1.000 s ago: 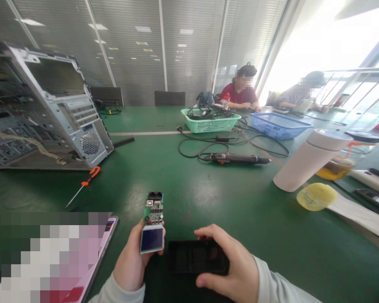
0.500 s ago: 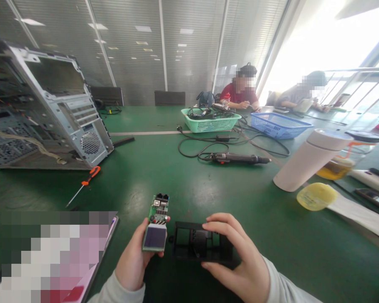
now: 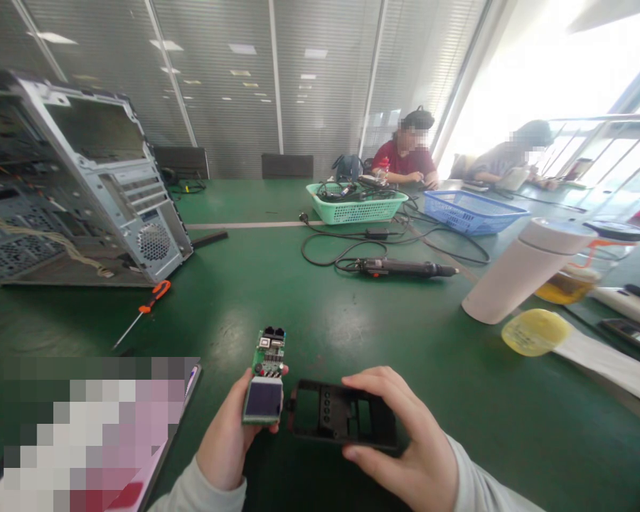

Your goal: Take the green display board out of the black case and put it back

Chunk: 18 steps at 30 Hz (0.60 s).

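My left hand [image 3: 225,434] grips a green circuit board [image 3: 267,370] by its sides. A small dark display fills the board's near end, and black and white connector sockets sit at its far end. To the right, my right hand [image 3: 405,434] pinches a black plastic housing [image 3: 333,419] between thumb and fingers at its right end. The housing has a large rectangular window, smaller cutouts and a row of round holes. Its left end comes close to the board; whether they touch I cannot tell.
An open computer case [image 3: 154,213] stands at left, with an orange-handled screwdriver [image 3: 148,306] before it. Ahead lie a corded electric screwdriver [image 3: 400,268], a green basket [image 3: 360,206] of cables and a blue basket [image 3: 474,217]. A pale tumbler [image 3: 523,274] stands right. Two people sit beyond.
The black housing has tilted in my right hand, so its row of holes and its cutouts show more plainly. My left hand and the board have barely moved.
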Tool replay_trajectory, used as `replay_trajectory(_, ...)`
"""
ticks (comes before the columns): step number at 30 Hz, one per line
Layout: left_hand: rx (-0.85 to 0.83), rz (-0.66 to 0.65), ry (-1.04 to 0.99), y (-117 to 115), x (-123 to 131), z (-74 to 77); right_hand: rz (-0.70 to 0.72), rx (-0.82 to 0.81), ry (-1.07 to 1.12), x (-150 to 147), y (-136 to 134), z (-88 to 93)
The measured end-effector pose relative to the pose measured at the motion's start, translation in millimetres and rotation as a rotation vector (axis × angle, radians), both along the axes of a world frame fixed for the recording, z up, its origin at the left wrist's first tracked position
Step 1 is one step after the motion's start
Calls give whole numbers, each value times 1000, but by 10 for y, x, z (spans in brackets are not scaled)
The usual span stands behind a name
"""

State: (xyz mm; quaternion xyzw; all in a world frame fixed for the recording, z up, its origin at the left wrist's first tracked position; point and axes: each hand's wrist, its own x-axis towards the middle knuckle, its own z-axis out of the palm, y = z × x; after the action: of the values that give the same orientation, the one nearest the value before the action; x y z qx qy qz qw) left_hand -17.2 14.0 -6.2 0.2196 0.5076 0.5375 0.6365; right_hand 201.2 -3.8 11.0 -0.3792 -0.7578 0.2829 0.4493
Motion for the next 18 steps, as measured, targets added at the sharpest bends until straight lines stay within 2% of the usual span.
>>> replay_trajectory(13,11,-52,131,53,-55,-140,-13,-16,2,-16,-23,-5)
replay_trajectory(18,63,-2,197,-17,-108,-227,-16,-48,0,-40,-32,-28)
